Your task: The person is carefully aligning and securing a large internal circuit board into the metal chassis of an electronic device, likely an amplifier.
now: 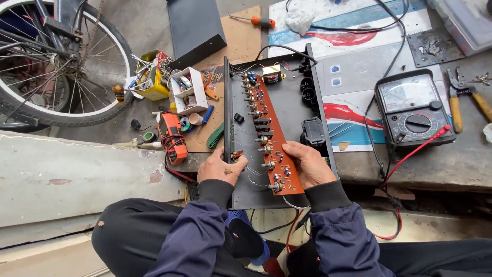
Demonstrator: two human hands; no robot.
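In the lower middle of the frame the person's left hand [221, 168] is curled closed at the near left edge of an open black metal chassis [294, 110], its fingertips pinching a small brown part at the front panel. The right hand [307, 163] grips the near end of a long orange-brown circuit board [269, 131], fingers laid over its top face and thumb at its right edge (the board carries a row of knobbed controls along its left side). The board lies tilted inside the chassis, running from the lower middle up toward the upper middle of the frame, where thin wires join it to a small transformer.

Right of the chassis, at middle right, sits an analogue multimeter [414, 109] with a red lead [410, 154] trailing down toward the lower right. Yellow-handled pliers [464, 100] lie at the far right edge. At upper middle a screwdriver [253, 21] with an orange handle rests on a sheet of cardboard. Left of the chassis are an orange clamp meter [173, 137], a small white box [188, 91] of parts and a yellow box beside it. A bicycle wheel [56, 61] fills the upper left corner. Dark blue sleeves and dark trousers occupy the bottom of the frame.
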